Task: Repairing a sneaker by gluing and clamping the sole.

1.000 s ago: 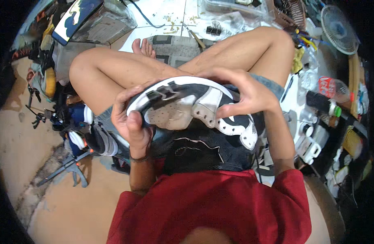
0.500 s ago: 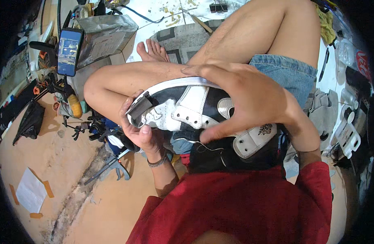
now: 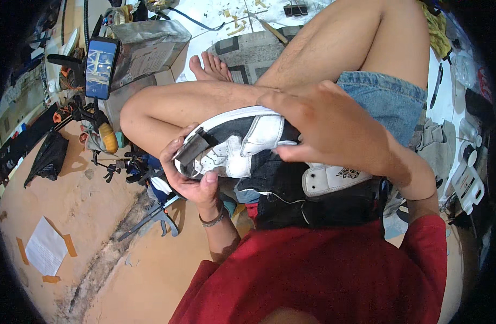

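A black and white sneaker [image 3: 222, 155] lies sideways above my lap, its pale sole edge facing away from me. My left hand [image 3: 193, 181] is closed round its left end, thumb on the near side. At that end sits a dark grey piece like a binder clip [image 3: 194, 148]. My right hand [image 3: 329, 127] grips the shoe from the right, its thumb pressing by a white side panel [image 3: 263, 134] and its other fingers mostly hidden behind. Below that hand, a white strap [image 3: 331, 181] with holes and a dark emblem lies over black material [image 3: 280, 202].
To the left, a phone [image 3: 101, 67] stands on a holder beside a plastic-wrapped box [image 3: 151, 46]. A bar clamp [image 3: 153, 216] and a taped paper sheet [image 3: 44, 247] lie lower left. At the top are a patterned cushion [image 3: 248, 51] and a binder clip [image 3: 295, 10]. Grey cloth [image 3: 437, 141] lies right.
My right thumb has moved up and in against the shoe's side, and the white panel's row of holes no longer shows. The whole view has shifted slightly. My left hand keeps its hold.
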{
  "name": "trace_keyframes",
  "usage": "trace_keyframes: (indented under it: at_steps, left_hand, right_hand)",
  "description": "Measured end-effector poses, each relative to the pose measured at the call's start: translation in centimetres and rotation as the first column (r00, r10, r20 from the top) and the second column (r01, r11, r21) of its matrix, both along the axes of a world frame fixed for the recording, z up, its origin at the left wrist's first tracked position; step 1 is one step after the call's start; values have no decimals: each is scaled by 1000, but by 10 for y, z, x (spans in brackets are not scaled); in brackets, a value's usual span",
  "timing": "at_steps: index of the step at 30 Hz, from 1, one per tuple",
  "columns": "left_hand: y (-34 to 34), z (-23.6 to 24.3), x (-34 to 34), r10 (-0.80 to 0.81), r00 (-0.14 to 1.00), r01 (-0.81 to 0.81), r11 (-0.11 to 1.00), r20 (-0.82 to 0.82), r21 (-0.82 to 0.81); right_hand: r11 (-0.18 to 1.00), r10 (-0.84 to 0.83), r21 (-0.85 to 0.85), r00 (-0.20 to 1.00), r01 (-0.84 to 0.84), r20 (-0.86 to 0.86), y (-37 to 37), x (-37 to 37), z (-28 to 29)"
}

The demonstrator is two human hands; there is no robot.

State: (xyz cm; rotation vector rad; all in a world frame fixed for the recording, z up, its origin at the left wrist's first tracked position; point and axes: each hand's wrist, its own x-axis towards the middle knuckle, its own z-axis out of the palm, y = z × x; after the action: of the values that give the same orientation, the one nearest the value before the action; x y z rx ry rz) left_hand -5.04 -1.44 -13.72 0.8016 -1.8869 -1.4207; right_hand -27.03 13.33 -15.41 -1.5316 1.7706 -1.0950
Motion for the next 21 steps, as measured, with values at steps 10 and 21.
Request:
trace_keyframes:
  at_steps: [10,21]
  left_hand:
    - [9,21,-2,65,985,-34,981,157,-191]
    - [-4,45,-13,-93,930,201,940,356,-277]
  right_hand:
    - [998,-34,-44,996,38,88,0,5,-2]
    - [991,106,-97,983,-92,148,-13,-6,3]
